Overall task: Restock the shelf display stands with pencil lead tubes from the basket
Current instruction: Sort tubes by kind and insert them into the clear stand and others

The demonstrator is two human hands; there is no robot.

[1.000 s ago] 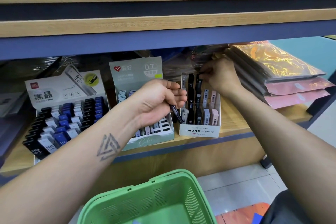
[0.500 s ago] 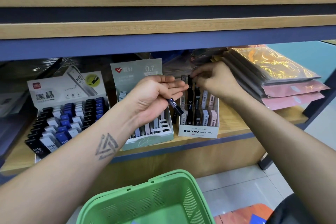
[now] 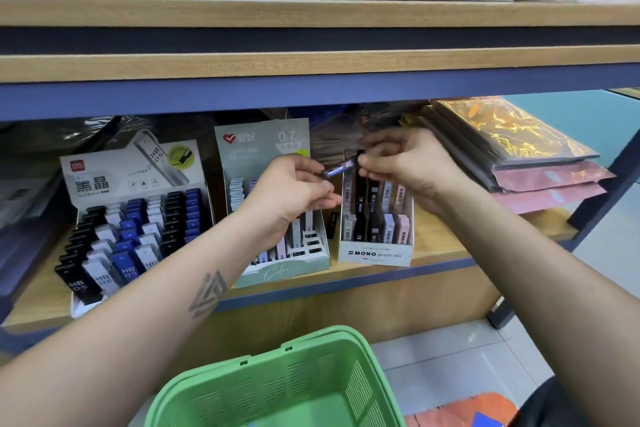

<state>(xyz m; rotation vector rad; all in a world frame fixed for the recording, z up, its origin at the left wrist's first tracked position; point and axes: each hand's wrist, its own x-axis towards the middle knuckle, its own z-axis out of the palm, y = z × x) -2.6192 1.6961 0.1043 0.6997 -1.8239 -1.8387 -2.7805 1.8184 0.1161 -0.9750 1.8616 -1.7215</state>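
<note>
A dark blue pencil lead tube (image 3: pixel 341 168) lies nearly level in the air between both hands, just above the back row of the white MONO graph display stand (image 3: pixel 376 255). The left hand (image 3: pixel 291 194) pinches its lower end between thumb and forefinger; the right hand (image 3: pixel 408 166), at the tube's 3 o'clock, pinches the other end with its fingertips. The two hands are close together, joined only by the tube. At the stand's 9 o'clock sits a pale green 0.7 lead display stand (image 3: pixel 277 270), and further on the same way a stand of black, white and blue HB 0.5 tubes (image 3: pixel 114 239). At 6 o'clock, below the wooden shelf (image 3: pixel 443 246), is the green basket (image 3: pixel 277 374). At 2 o'clock lie stacked glossy packets (image 3: pixel 540 163).
</note>
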